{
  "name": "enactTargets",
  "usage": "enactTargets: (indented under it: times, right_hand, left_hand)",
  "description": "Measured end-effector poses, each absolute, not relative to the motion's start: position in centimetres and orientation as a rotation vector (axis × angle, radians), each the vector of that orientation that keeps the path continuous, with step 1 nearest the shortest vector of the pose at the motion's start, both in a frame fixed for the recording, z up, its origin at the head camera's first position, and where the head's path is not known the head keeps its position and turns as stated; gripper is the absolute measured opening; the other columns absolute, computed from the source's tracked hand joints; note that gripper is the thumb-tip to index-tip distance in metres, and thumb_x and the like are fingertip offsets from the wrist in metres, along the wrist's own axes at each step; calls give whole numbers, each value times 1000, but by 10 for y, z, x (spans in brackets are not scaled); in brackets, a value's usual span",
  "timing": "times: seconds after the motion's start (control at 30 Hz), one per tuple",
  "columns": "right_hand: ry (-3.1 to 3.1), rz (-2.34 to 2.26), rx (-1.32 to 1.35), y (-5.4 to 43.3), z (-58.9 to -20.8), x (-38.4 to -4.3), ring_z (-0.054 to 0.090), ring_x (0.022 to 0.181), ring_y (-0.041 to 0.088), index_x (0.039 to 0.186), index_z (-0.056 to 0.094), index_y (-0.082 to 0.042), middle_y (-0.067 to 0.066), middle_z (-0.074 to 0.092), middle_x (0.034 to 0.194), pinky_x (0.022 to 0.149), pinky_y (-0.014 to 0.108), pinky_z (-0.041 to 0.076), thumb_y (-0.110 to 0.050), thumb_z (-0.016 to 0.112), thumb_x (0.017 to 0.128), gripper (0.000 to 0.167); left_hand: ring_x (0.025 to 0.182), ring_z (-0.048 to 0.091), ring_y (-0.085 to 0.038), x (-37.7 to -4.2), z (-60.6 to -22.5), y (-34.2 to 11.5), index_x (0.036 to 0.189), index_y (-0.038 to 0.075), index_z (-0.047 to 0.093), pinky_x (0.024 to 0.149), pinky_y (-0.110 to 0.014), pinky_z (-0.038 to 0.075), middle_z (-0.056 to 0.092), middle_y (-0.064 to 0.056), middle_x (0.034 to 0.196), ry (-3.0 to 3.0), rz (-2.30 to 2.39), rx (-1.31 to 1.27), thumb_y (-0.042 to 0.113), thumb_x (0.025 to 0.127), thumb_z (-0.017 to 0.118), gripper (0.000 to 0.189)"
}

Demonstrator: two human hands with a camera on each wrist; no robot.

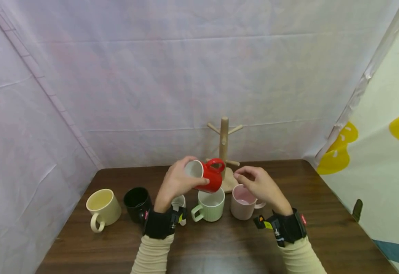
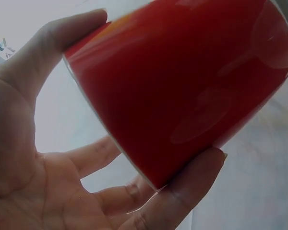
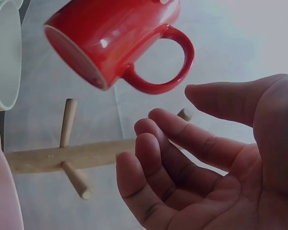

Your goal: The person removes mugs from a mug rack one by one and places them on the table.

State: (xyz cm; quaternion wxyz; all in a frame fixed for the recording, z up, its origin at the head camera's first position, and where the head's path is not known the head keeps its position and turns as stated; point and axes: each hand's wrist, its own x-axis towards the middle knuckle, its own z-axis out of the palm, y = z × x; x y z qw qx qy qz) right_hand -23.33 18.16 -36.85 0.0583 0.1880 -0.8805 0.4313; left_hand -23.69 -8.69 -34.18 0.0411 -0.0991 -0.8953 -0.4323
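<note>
My left hand [image 1: 175,182] holds a glossy red mug [image 1: 213,179] above the table, tilted on its side with its white inside toward that palm. In the left wrist view, the thumb lies on one side of the red wall [image 2: 182,81] and fingers on the other, around the rim end. Its looped handle [image 3: 188,55] points up and toward my right hand [image 1: 262,186]. That hand holds nothing; its fingers are loosely bent, with the thumb apart from them, just short of the handle. Behind the mug stands a wooden mug tree [image 1: 224,142] with bare upper pegs.
A ribbed light green mug [image 1: 213,210] and a pink mug [image 1: 241,207] stand upright below the hands. Left of them are a white mug [image 1: 179,200], partly hidden by the left wrist, a black mug [image 1: 134,198] and a pale yellow mug [image 1: 108,211]. Cloth walls rise behind the brown table [image 1: 220,247].
</note>
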Motion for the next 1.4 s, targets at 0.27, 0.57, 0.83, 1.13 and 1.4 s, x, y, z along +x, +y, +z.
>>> enactTargets:
  times: [0.27,0.57,0.83,1.13,1.4]
  right_hand:
    - [-2654,1274,556,179,-360,-232,65,84,20,107,72,-8,8,72,101,75,33,53,-22,63,98,20]
    - [-2650,1336,595,173,-356,-229,67,86,17,110,71,-10,3,72,98,79,37,54,-30,62,99,25]
    - [-2657,1379,674,170,-354,-226,70,86,14,109,71,-8,4,72,101,80,34,56,-31,62,99,27]
    - [-2644,1440,736,164,-356,-221,70,83,22,100,71,-7,7,72,90,75,30,58,-28,63,98,23]
    - [-2632,1456,732,162,-356,-216,67,80,26,92,68,-8,9,69,86,70,34,58,-26,62,99,21]
  left_hand:
    - [92,60,-22,-231,-340,-79,124,23,62,74,-39,50,67,-4,107,-2813,-1263,-408,40,70,87,62]
    - [89,57,-21,-225,-338,-71,123,25,63,70,-36,49,65,-3,106,-2880,-1207,-499,41,70,86,60]
    - [90,57,-20,-223,-335,-66,124,23,64,71,-36,49,65,-2,107,-2902,-1132,-581,42,68,86,63]
    - [89,58,-19,-221,-333,-63,125,22,64,69,-35,49,65,-2,107,-2909,-1121,-602,43,66,86,66]
    - [88,58,-20,-217,-333,-63,130,20,62,68,-34,49,65,-1,107,-2917,-1136,-622,43,68,86,70]
